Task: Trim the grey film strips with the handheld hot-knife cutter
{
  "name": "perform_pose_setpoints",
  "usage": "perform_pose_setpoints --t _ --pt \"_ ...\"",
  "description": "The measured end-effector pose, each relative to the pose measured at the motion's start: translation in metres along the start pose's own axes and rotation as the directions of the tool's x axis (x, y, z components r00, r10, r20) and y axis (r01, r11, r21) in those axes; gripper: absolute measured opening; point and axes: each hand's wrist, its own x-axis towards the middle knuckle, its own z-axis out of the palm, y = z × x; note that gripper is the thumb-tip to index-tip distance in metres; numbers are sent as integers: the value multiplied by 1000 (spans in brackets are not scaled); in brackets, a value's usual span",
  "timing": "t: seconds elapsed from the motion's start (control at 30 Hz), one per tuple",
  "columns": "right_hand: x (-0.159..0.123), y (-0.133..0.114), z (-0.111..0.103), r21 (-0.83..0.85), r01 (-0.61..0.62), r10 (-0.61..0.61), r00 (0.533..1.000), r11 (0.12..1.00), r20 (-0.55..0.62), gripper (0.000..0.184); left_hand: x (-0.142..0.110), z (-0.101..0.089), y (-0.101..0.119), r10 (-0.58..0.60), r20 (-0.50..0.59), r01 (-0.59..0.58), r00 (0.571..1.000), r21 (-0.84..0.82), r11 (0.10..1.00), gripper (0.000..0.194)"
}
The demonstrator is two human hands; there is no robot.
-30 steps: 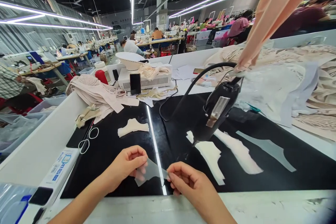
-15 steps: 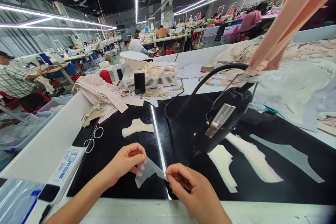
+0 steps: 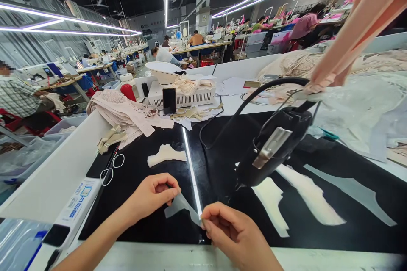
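A thin translucent sheet piece (image 3: 182, 208) is stretched between my two hands, low over the black work surface (image 3: 133, 233). My left hand (image 3: 160, 194) pinches its upper left edge between thumb and fingers. With thumb and forefinger, my right hand (image 3: 227, 226) grips the right corner. Behind my left hand lies a cream cut piece (image 3: 167, 154), flat on the black surface. Two more cream pieces, one short (image 3: 271, 207) and one long (image 3: 313, 197), lie to the right of my right hand, and beyond them a translucent shaped piece (image 3: 352, 190).
A black device with a metal plate (image 3: 271, 148) hangs tilted from peach cloth strips (image 3: 346, 38), right of centre. Its cable curves over the table. Scissors (image 3: 112, 169) and a white box (image 3: 78, 203) lie left. Fabric strips (image 3: 119, 110), a phone (image 3: 169, 100) and plastic bags (image 3: 352, 101) stand or lie behind.
The translucent sheet has folded up and shows less of its lower part. My left hand has moved slightly right. The hanging device has swung a little to the right.
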Motion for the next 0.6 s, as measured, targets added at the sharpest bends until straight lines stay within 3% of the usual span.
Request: perform_pose_setpoints --t 0.2,0.33,0.4,0.47,0.6 --pt "-8 -6 -1 34 141 -143 985 989 91 12 -4 8 8 74 97 -52 992 -210 976 26" --pt "-6 -8 -3 75 189 -189 982 979 -9 20 -6 9 10 188 174 -104 967 -406 908 26" --pt "-2 -6 -1 78 181 -174 980 980 -94 25 -7 10 10 211 198 -109 957 -428 897 28" --pt "2 -1 5 52 175 -168 980 983 -107 30 -7 10 9 212 221 -107 952 -408 907 31" --pt "11 10 13 -102 167 -165 986 981 30 31 -5 8 6 200 243 -115 949 -326 938 37"
